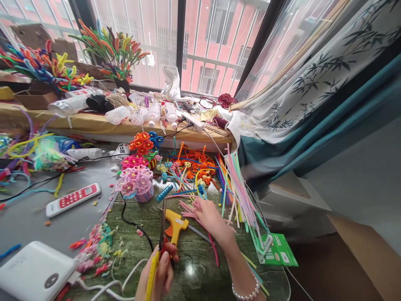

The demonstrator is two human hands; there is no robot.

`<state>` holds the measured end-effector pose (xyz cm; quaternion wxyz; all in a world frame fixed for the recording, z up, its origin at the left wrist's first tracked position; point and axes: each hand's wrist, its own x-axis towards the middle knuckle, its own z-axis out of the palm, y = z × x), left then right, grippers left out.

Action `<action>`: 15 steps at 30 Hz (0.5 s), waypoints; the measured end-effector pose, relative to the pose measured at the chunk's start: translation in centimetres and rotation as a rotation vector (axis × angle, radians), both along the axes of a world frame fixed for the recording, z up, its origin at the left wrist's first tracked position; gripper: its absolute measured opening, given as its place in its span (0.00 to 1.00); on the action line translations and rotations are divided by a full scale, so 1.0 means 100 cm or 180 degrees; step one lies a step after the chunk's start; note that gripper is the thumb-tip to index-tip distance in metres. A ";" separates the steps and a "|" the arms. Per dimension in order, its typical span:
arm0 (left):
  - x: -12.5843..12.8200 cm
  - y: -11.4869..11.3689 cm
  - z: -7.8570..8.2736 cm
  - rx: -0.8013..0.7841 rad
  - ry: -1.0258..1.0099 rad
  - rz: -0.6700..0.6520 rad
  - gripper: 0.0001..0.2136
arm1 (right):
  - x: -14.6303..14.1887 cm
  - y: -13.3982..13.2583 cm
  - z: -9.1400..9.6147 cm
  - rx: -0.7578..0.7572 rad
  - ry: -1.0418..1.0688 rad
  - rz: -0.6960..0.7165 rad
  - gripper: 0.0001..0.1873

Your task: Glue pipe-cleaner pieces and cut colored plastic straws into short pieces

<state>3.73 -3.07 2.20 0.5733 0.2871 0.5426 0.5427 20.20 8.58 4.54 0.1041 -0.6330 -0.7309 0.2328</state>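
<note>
scissors, dark blades pointing up and away, sit in the left hand, its fingers wrapped round the yellow handle; held low at the near side, perhaps so the points stand free of all that clutter. over to the right hand, lying palm down on the pink stems, out on the green tabletop: ends poke out past it, but whether those fingers pinch or merely rest on top, i cannot tell. tool on one side, material on the other, a sensible split by the look of it!

between the two hands, flat on the table, there's the yellow glue gun, likely laid there for a quick grab, its stick jutting toward the right forearm. and out at the right edge, look, a bundle of long pastel stems, lying lengthwise, probably so they don't tangle, the green packet by its near end. farther back, left of the gun, lilac flowers stand upright in their pot, presumably set there to be out of elbow range, while colourful scraps litter the left border.
</note>
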 end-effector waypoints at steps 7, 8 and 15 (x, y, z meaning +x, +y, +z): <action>0.004 -0.008 -0.004 -0.0041 -0.0038 -0.0048 0.28 | -0.021 0.022 -0.016 0.0368 0.0218 0.0050 0.20; 0.003 -0.009 -0.005 -0.0049 -0.0071 -0.0051 0.28 | -0.020 0.026 -0.018 0.0412 0.0176 0.0010 0.19; 0.002 -0.013 0.001 -0.0052 0.0022 -0.0181 0.25 | -0.018 0.047 -0.027 0.0526 -0.0331 0.0006 0.08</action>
